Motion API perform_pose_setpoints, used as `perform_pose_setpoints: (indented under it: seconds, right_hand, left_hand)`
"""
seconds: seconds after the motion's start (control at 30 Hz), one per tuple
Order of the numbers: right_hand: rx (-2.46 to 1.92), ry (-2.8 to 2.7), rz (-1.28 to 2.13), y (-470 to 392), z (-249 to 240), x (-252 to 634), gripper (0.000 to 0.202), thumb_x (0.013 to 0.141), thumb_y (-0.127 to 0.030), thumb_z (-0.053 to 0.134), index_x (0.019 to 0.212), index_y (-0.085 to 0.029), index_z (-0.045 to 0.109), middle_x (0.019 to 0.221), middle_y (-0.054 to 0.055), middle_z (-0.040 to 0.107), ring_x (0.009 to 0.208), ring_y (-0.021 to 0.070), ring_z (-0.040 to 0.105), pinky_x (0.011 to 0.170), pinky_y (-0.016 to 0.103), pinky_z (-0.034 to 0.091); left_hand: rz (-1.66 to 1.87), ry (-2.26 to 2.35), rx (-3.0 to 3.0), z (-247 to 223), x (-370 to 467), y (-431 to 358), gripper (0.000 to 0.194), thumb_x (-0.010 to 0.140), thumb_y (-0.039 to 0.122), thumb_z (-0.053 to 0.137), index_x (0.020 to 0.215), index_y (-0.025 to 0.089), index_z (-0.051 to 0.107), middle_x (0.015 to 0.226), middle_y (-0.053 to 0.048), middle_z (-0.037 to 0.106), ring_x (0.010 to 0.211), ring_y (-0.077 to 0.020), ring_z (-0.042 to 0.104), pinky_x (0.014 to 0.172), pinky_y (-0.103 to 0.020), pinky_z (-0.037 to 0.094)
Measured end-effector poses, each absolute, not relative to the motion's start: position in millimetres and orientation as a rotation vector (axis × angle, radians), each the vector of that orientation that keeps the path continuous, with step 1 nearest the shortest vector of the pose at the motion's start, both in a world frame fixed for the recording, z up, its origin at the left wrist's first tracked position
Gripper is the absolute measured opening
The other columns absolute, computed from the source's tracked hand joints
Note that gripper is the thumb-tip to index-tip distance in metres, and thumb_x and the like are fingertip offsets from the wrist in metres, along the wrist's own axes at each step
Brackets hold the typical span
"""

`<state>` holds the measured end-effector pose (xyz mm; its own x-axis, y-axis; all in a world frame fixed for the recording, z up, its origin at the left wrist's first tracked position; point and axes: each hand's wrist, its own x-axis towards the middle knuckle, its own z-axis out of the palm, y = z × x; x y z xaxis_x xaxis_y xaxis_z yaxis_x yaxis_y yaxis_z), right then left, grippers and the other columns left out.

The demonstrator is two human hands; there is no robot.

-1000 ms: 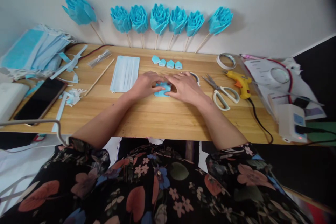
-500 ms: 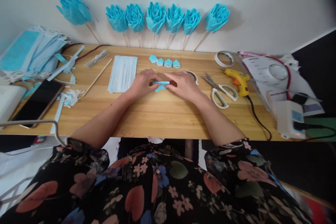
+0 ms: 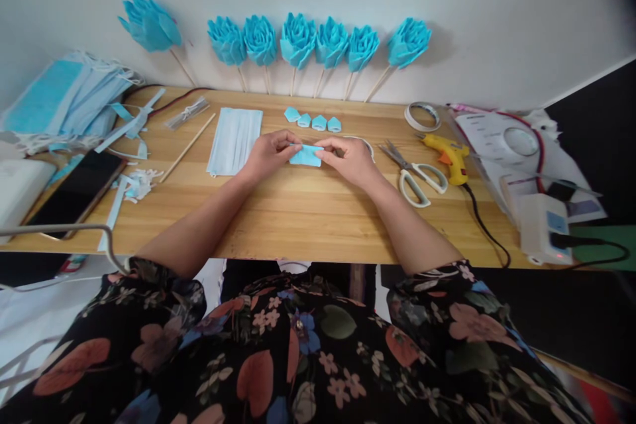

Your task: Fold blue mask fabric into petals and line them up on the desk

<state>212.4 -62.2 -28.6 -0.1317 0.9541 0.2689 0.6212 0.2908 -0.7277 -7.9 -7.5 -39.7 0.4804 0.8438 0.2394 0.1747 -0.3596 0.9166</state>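
Observation:
A small blue rectangle of mask fabric (image 3: 305, 156) is stretched between both hands, just above the wooden table (image 3: 298, 225). My left hand (image 3: 271, 156) pinches its upper left corner between thumb and fingers. At the upper right corner, my right hand (image 3: 350, 158) grips it the same way. Behind the hands lies a short row of folded blue petals (image 3: 318, 123). A pleated face mask (image 3: 235, 141) rests flat beside my left hand. Partly hidden behind my right hand is a roll of tape or ring (image 3: 368, 148).
White-handled scissors (image 3: 415, 172) and a yellow glue gun (image 3: 450, 156) lie to the right, near a tape roll (image 3: 422, 116). Several blue fabric flowers (image 3: 298, 40) on sticks lean on the wall. Left are a wooden stick (image 3: 187, 147), a phone (image 3: 77, 192) and stacked masks (image 3: 64, 103).
The blue fabric, folded and mostly covered by the fingers before, now lies spread as a flat rectangle between the hands. Both hands still hold it; the camera view has shifted slightly.

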Motion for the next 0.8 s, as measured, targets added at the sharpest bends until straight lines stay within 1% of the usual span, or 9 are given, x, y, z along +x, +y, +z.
perform_pose_setpoints:
  seconds: [0.07, 0.13, 0.23, 0.33, 0.4, 0.5, 0.6, 0.67, 0.8]
  right_hand:
    - [-1.420, -1.842, 0.553, -62, -28, 212, 0.023, 0.089, -0.039, 0.067, 0.096, -0.022, 0.081, 0.076, 0.001, 0.074, 0.069, 0.0162, 0.061, 0.068, 0.030, 0.044]
    - [-1.413, -1.840, 0.527, -62, -28, 212, 0.021, 0.089, -0.037, 0.067, 0.094, -0.022, 0.080, 0.076, 0.001, 0.075, 0.070, 0.0169, 0.062, 0.069, 0.030, 0.044]
    - [-1.388, -1.869, 0.496, -62, -28, 212, 0.020, 0.090, -0.037, 0.065, 0.094, -0.023, 0.078, 0.080, 0.002, 0.076, 0.074, 0.0183, 0.063, 0.073, 0.032, 0.046]
    - [-1.335, -1.968, 0.439, -62, -26, 211, 0.017, 0.089, -0.035, 0.067, 0.096, -0.024, 0.077, 0.088, 0.003, 0.077, 0.082, 0.0203, 0.065, 0.081, 0.035, 0.047]
    - [-1.312, -2.030, 0.376, -62, -26, 210, 0.013, 0.089, -0.032, 0.067, 0.094, -0.024, 0.076, 0.089, 0.003, 0.076, 0.085, 0.0215, 0.065, 0.085, 0.037, 0.046]
    - [-1.328, -2.068, 0.297, -61, -27, 210, 0.012, 0.091, -0.028, 0.063, 0.090, -0.024, 0.074, 0.088, 0.004, 0.076, 0.087, 0.0223, 0.066, 0.088, 0.039, 0.045]
    - [-1.366, -2.148, 0.275, -59, -32, 212, 0.012, 0.090, -0.028, 0.065, 0.096, -0.025, 0.074, 0.095, 0.004, 0.078, 0.091, 0.0243, 0.067, 0.091, 0.042, 0.044]
    - [-1.377, -2.213, 0.280, -57, -35, 212, 0.016, 0.089, -0.030, 0.068, 0.103, -0.027, 0.074, 0.102, 0.004, 0.079, 0.097, 0.0262, 0.067, 0.094, 0.044, 0.044]
    - [-1.382, -2.249, 0.285, -57, -37, 211, 0.021, 0.090, -0.036, 0.069, 0.109, -0.028, 0.074, 0.107, 0.004, 0.079, 0.102, 0.0276, 0.067, 0.098, 0.046, 0.043]
  left_hand:
    - [0.933, 0.845, 1.835, -40, -8, -7, 0.025, 0.086, 0.041, 0.070, 0.090, 0.016, 0.068, 0.063, 0.002, 0.058, 0.056, -0.0092, 0.049, 0.053, -0.022, 0.037]
    - [0.925, 0.834, 1.872, -39, -8, -7, 0.029, 0.085, 0.043, 0.072, 0.095, 0.016, 0.070, 0.063, 0.003, 0.058, 0.056, -0.0094, 0.048, 0.054, -0.023, 0.037]
    - [0.895, 0.858, 1.973, -39, -9, -7, 0.028, 0.083, 0.044, 0.073, 0.089, 0.017, 0.071, 0.063, 0.002, 0.059, 0.058, -0.0102, 0.047, 0.055, -0.024, 0.037]
    - [0.925, 0.885, 2.053, -40, -9, -6, 0.022, 0.085, 0.038, 0.070, 0.081, 0.017, 0.070, 0.071, -0.001, 0.065, 0.064, -0.0121, 0.054, 0.061, -0.025, 0.041]
    - [0.949, 0.857, 2.101, -42, -9, -5, 0.017, 0.085, 0.035, 0.070, 0.083, 0.017, 0.071, 0.078, -0.003, 0.069, 0.071, -0.0139, 0.059, 0.067, -0.027, 0.045]
    - [0.952, 0.791, 2.176, -47, -10, -2, 0.015, 0.087, 0.034, 0.070, 0.087, 0.019, 0.073, 0.088, -0.006, 0.074, 0.081, -0.0167, 0.065, 0.076, -0.030, 0.049]
    - [0.925, 0.788, 2.297, -53, -12, 3, 0.016, 0.085, 0.034, 0.074, 0.094, 0.021, 0.075, 0.095, -0.006, 0.077, 0.089, -0.0199, 0.068, 0.086, -0.035, 0.051]
    - [0.878, 0.811, 2.387, -56, -13, 6, 0.021, 0.082, 0.033, 0.077, 0.100, 0.022, 0.076, 0.096, -0.005, 0.077, 0.092, -0.0215, 0.069, 0.091, -0.038, 0.050]
    - [0.817, 0.850, 2.469, -58, -14, 8, 0.025, 0.082, 0.033, 0.076, 0.106, 0.025, 0.077, 0.096, -0.004, 0.077, 0.094, -0.0222, 0.069, 0.093, -0.038, 0.050]
